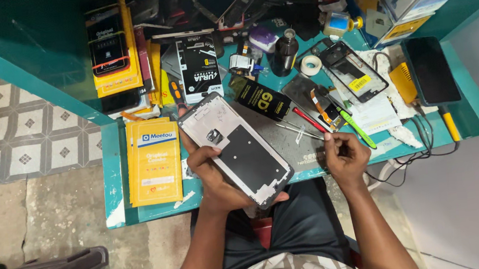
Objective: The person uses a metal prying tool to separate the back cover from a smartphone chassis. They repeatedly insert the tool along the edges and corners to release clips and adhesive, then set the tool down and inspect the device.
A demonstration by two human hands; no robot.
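Free room and obstacles. The grey mat point(304, 146) offers a bare strip between the left hand point(211, 169), which holds the phone frame point(235, 146), and the right hand point(345, 154). Tweezers point(297, 128) and a red screwdriver point(308, 120) cross its far edge. Yellow boxes point(154, 162) block the left; a dark phone point(431, 70) and cables point(418, 130) crowd the right.

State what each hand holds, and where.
Left hand grips the opened phone frame with dark inner panel by its lower long edge. Right hand: fingers curled, contents unclear.
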